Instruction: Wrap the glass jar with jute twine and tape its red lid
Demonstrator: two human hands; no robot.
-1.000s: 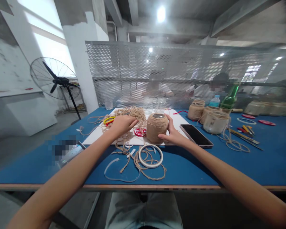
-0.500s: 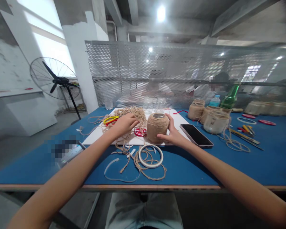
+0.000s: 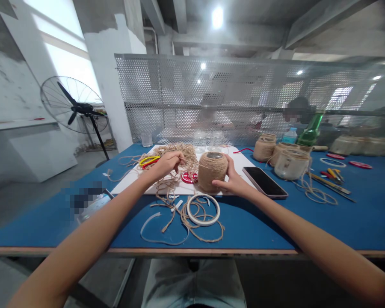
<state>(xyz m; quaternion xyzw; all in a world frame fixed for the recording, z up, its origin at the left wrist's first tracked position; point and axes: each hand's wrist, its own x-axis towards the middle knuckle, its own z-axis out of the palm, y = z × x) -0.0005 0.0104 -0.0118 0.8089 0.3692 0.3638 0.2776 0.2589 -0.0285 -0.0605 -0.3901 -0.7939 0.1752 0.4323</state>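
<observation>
While the right hand (image 3: 233, 180) cups the twine-wrapped jar (image 3: 211, 172), thumb rising up its flank and fingers pressed against its near side, the left hand (image 3: 165, 166) closes narrowly, its fingertips (image 3: 176, 157) pinched on strands of the loose jute twine (image 3: 176, 150). (Neither hand is spread wide.) The jar stands upright on a white board (image 3: 131, 186), near the middle of the work area, its dark mouth showing at the top and coils running around its body. The board seems to give it a flat, clean footing, and the right hand's hold looks like what steadies it against the pull of any strand.

Taking the jar as the clock's center, the twine heaps at 10 o'clock, with strands trailing toward 7 o'clock over the board's near edge. A red disc (image 3: 189, 177) lies just beside the jar at 9 o'clock, with yellow-and-red rings (image 3: 149, 161) farther out at 10 o'clock. A white ring (image 3: 203, 209) tangled with more twine sits on the blue table (image 3: 356, 214) at 6 o'clock, and a smartphone (image 3: 265, 182) lies at 4 o'clock, clear of the hands (perhaps set aside for that reason). Other twine-bound jars (image 3: 265, 149) cluster at 2 to 3 o'clock, before a green glass bottle (image 3: 311, 134).
</observation>
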